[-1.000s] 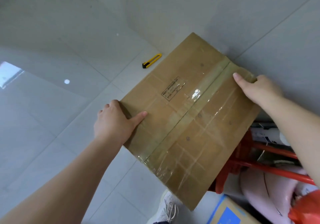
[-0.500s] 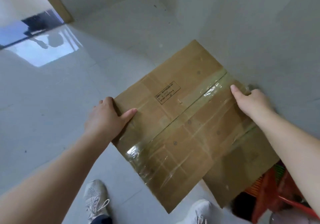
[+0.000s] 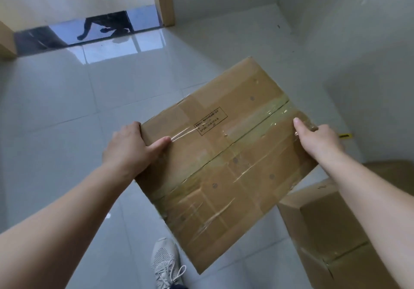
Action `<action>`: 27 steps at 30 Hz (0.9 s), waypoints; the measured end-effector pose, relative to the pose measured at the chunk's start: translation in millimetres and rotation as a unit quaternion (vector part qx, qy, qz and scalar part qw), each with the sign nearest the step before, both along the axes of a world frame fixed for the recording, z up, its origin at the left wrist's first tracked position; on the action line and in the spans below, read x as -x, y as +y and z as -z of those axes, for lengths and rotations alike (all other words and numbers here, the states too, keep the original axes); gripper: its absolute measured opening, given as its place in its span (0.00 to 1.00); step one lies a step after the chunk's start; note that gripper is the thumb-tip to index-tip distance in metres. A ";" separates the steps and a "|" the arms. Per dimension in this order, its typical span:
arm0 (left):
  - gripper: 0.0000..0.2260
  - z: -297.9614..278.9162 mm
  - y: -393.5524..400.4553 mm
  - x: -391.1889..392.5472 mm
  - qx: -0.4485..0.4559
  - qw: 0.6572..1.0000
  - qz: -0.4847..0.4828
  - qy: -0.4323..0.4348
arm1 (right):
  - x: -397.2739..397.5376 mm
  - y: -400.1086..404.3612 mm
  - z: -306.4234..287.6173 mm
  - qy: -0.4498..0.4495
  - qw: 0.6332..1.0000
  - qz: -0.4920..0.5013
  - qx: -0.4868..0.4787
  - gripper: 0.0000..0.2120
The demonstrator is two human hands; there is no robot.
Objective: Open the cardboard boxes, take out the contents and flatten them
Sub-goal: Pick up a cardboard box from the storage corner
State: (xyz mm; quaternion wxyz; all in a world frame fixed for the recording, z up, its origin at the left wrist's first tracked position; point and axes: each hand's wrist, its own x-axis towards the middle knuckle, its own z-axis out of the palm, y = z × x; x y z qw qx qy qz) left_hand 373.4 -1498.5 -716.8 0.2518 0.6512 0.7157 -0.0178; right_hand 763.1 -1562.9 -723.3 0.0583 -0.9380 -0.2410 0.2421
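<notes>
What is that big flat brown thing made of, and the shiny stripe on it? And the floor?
The flat brown box looks like matte cardboard, creased and dull. The shiny strip along its seam looks like clear plastic tape: it glints. The pale floor is probably glazed tile, with grout lines and reflections.

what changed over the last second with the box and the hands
The view swung round: the red stool and pink items dropped out of sight, and a doorway and another cardboard box came into view. The yellow utility knife, once beyond the flattened box, now peeks out past the right hand. Unchanged: left hand and right hand grip opposite edges, nothing released.
</notes>
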 end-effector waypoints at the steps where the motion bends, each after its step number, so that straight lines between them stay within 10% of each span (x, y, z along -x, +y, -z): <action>1: 0.28 5.8 6.0 11.0 0.002 1.000 -0.001 0.004 | 11.3 7.4 4.8 -0.002 1.000 -0.005 0.002 0.40; 27: 0.29 199.2 94.9 105.1 0.038 0.998 -0.021 0.041 | 130.4 48.9 188.0 0.051 0.997 -0.019 0.062 0.37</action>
